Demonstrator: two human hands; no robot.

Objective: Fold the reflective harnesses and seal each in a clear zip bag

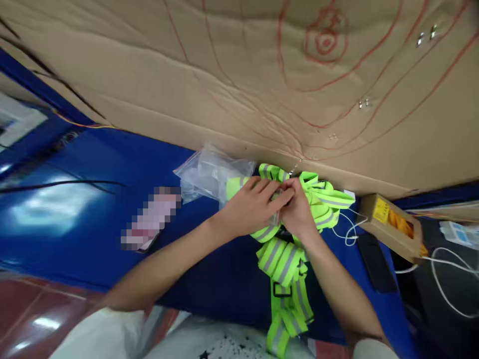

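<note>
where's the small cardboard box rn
In the head view, the box is on the right, to the right of the green straps and just beyond the black phone.

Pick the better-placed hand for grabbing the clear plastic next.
Probably the left hand: it is nearer the clear plastic, while the right hand is on the far side, by the yellow-green straps.

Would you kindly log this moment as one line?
left hand: over green strap | right hand: against left hand | strap heap: beside right hand | clear bags: on table, beside left hand
</note>
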